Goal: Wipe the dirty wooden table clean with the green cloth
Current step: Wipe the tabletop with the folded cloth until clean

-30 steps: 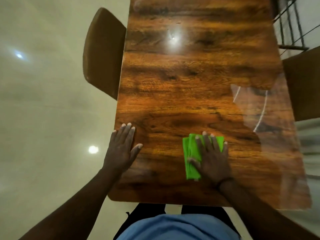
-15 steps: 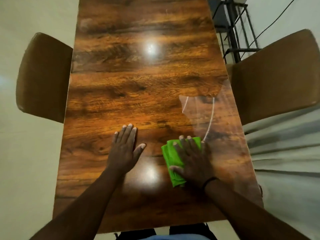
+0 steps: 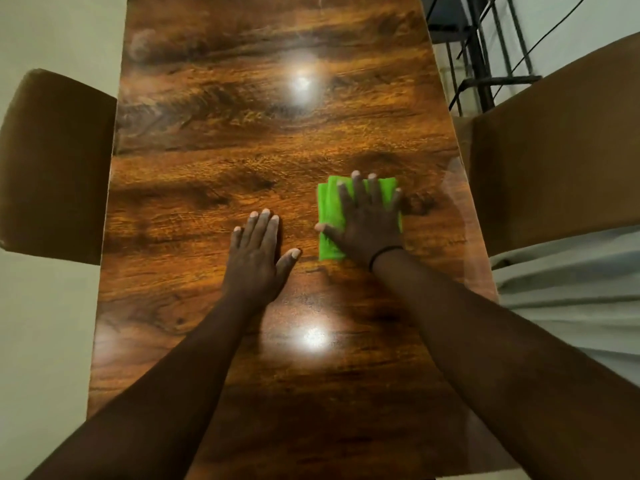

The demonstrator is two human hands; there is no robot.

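A long glossy wooden table [image 3: 214,168] with dark grain runs away from me. A folded bright green cloth [image 3: 329,209] lies flat on it, right of the middle. My right hand [image 3: 367,223] presses flat on the cloth with fingers spread, covering most of it; a dark band circles that wrist. My left hand [image 3: 258,254] rests palm down on the bare wood just left of the cloth, fingers apart, holding nothing. A faint hazy smear [image 3: 142,50] shows at the far left of the table.
A brown chair [image 3: 52,168] stands tucked at the table's left side and another brown chair [image 3: 554,140] at its right. A black metal rack [image 3: 481,57] with cables stands at the far right. Pale fabric [image 3: 571,289] lies on the right.
My right hand has slid the green cloth away from me and to the right along the table. My left hand moved forward with it, and my view has shifted further over the table.
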